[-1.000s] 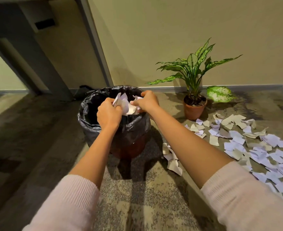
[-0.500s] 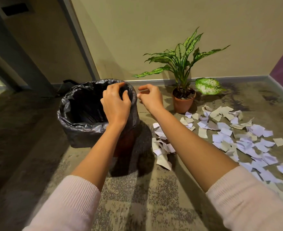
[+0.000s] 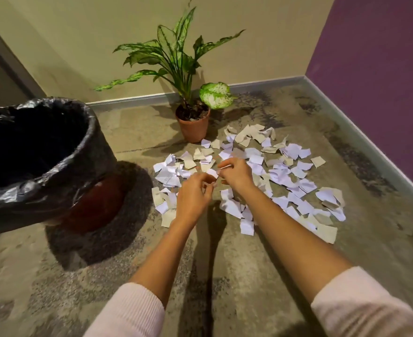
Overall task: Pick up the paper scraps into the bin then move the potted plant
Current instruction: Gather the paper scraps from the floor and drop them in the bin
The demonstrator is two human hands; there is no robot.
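Note:
Several white and beige paper scraps (image 3: 283,175) lie spread over the floor in front of the potted plant (image 3: 192,125), a leafy green plant in a terracotta pot by the wall. The bin (image 3: 96,205), red-brown with a black liner, stands at the left. My left hand (image 3: 192,194) and my right hand (image 3: 235,176) hover low over the near-left part of the pile, fingers curled, almost touching each other. A small white scrap sits between their fingertips; my right hand's finger and thumb pinch at it. Whether my left hand grips anything is unclear.
A purple wall (image 3: 370,69) with a grey baseboard closes the right side and meets the beige wall (image 3: 103,32) in the corner behind the plant. The floor is mottled grey-brown carpet (image 3: 224,263). One drooping pale leaf (image 3: 215,94) hangs beside the pot.
Both hands left the bin's rim, where they dropped a handful of scraps, and moved right and down onto the pile. My view swung right toward the corner.

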